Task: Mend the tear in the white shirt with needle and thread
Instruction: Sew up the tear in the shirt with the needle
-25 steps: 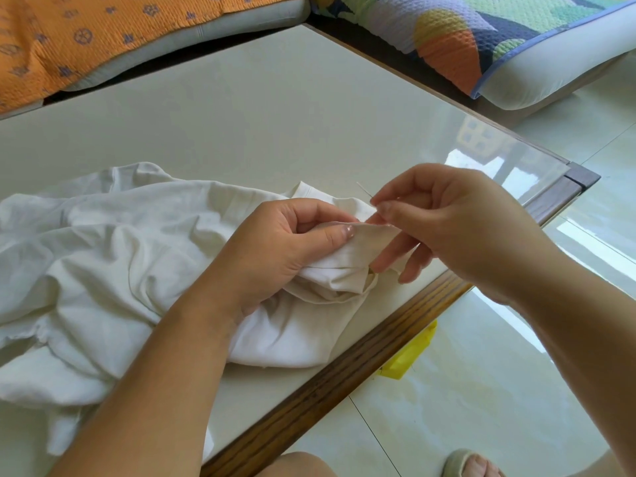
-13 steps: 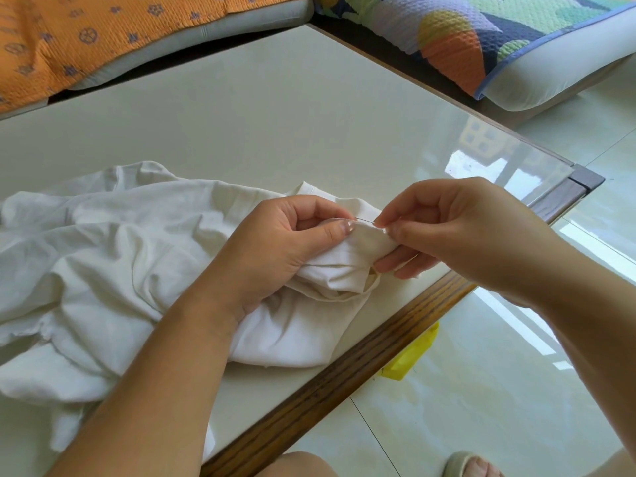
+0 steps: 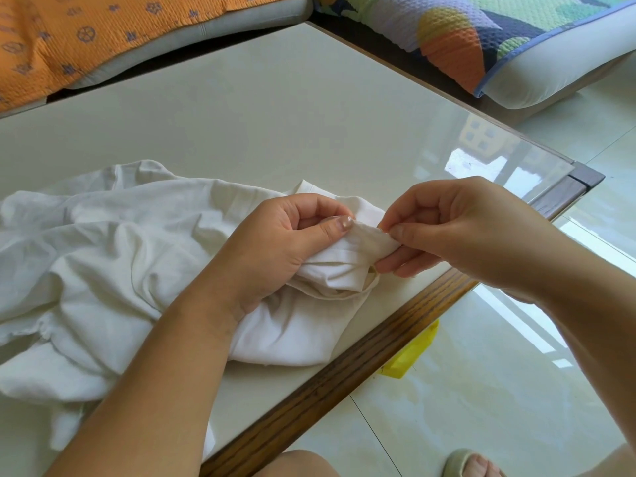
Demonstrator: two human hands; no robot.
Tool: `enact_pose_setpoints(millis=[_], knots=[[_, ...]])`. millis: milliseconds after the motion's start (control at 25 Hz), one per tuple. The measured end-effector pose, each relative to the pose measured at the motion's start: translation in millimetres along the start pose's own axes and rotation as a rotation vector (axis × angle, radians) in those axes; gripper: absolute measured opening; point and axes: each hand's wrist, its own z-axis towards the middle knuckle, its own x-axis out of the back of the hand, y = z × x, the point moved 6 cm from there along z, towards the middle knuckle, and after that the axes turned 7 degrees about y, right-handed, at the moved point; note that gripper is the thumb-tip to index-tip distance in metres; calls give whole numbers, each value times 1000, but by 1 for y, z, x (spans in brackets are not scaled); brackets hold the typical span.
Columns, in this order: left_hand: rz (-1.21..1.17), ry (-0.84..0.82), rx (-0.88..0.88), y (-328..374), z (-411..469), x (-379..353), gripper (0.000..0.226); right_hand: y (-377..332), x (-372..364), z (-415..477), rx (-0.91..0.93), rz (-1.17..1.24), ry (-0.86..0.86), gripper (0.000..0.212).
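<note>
1. The white shirt (image 3: pixel 103 263) lies crumpled on a glossy cream worktop (image 3: pixel 261 115). Its long axis runs across the picture from 9 o'clock toward 3 o'clock. The loose bulk is heaped at 9 o'clock, and the end being worked on points to 3 o'clock, near the middle of the view.
2. At that end a small fold (image 3: pixel 358 246) of cloth is raised off the worktop and stretched between the two hands, its ridge running along the same 9-to-3 line.
3. The left hand (image 3: pixel 285 249) grips the fold from the 9 o'clock side. Its fingers are curled round the bunched cloth, and its thumb (image 3: pixel 335 227) lies flat along the top.
4. The right hand (image 3: pixel 475 232) meets the fold from 3 o'clock. Its thumb and forefinger are pressed together in a pinch at the ridge, and the other fingers (image 3: pixel 395 266) curl beneath the cloth.
5. The needle and thread cannot be made out, so whether the needle sits inside that pinch cannot be told.
6. The worktop's dark wooden edge (image 3: pixel 361 356) runs diagonally from 7 o'clock up to 3 o'clock, just beside the shirt's hem.
7. Below that edge, at 5 o'clock, a yellow object (image 3: pixel 409 356) sits on the pale tiled floor (image 3: pixel 499 390).
8. An orange cushion (image 3: pixel 103 32) lies beyond the worktop at 11 o'clock, and a multicoloured cushion (image 3: pixel 481 36) at 1 o'clock.
9. A slippered foot (image 3: pixel 471 464) shows at the bottom, at 5 o'clock.
</note>
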Motion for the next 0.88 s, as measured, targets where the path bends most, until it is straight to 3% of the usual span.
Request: enact_pose_setpoints(millis=[880], knots=[[-84,-45,30,1,-3,-10,7,1,-16,1,29,268,-110,10]])
